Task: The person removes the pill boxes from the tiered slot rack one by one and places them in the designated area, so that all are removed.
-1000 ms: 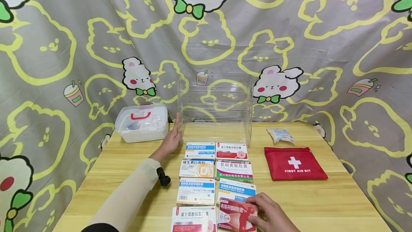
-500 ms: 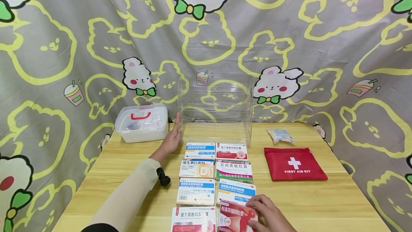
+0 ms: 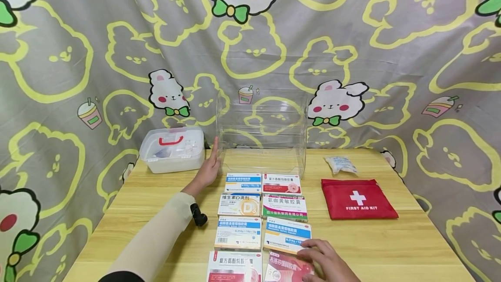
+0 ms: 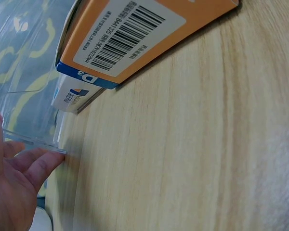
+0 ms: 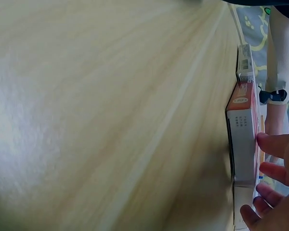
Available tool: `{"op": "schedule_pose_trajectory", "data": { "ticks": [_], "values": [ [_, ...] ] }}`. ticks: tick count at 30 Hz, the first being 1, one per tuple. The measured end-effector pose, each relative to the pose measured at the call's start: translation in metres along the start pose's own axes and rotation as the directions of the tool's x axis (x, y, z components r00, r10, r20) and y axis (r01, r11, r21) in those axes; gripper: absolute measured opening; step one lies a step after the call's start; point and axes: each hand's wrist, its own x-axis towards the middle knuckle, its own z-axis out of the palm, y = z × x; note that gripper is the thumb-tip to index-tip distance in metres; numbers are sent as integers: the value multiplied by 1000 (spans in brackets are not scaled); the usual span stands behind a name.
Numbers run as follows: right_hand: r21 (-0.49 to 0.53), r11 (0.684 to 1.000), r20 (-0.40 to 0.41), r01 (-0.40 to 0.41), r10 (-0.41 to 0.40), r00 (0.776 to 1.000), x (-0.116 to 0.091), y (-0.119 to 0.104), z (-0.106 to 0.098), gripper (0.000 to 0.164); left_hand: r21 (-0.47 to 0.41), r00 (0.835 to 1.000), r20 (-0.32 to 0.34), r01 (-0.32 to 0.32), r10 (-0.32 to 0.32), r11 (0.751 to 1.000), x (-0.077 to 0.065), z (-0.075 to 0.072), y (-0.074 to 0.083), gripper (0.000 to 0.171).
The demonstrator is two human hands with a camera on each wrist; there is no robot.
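My left hand (image 3: pixel 208 169) rests with straight fingers against the left side of a clear plastic tiered rack (image 3: pixel 263 146); in the left wrist view its fingertips touch the rack's lower corner. My right hand (image 3: pixel 328 261) is over the right edge of a red-and-white medicine box (image 3: pixel 282 265), the nearest of the right column. The box lies flat on the table. In the right wrist view the thumb and fingers are spread loosely along the top of the boxes, the red medicine box (image 5: pixel 244 139) standing between hand and table. A blue-and-white medicine box (image 3: pixel 287 234) lies just beyond.
Several other medicine boxes, including a vitamin D box (image 3: pixel 239 204), form two columns before the rack. A translucent case (image 3: pixel 172 160) with a red handle stands left. A red first aid pouch (image 3: pixel 360 199) and a small clear packet (image 3: pixel 341 164) lie right.
The red medicine box, earlier tilted over the blue-and-white box in my right hand's grip, has moved down toward me and lies flat. The right fingers have loosened. The left hand stays put.
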Motion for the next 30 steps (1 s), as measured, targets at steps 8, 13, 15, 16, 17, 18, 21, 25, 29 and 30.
{"op": "schedule_pose_trajectory", "data": {
  "ticks": [8,13,15,16,17,18,21,25,29,30],
  "values": [
    [26,1000,36,6,-7,999,3,0,-7,53,-7,1000,1,-1,1,1000,0,0,0,80],
    [-7,998,36,68,-67,997,8,4,-11,46,-6,1000,3,-4,4,1000,0,-1,1,81],
    [-9,997,40,72,-71,997,10,5,-12,45,0,1000,3,-6,6,1000,-1,-1,1,80],
    [-10,997,41,71,-70,997,11,5,-13,44,-2,1000,2,-7,7,1000,0,-1,1,80],
    [-4,998,46,63,-63,997,12,5,-13,44,-1,1000,3,-8,8,1000,0,-1,1,80],
    [-3,998,47,57,-57,997,13,5,-14,44,-2,1000,1,-10,10,1000,0,-1,1,80],
    [-4,998,45,57,-57,997,15,6,-15,43,-4,1000,-2,-16,16,1000,0,-1,1,81],
    [1,999,48,55,-55,997,17,6,-16,43,-13,1000,-1,-23,23,1000,0,0,-1,81],
    [-12,999,43,53,-52,998,19,6,-16,44,-16,1000,0,-24,24,1000,1,0,-2,81],
    [-22,998,38,56,-55,998,19,6,-16,44,-16,1000,-2,-23,23,1000,1,0,-2,81]
  ]
}}
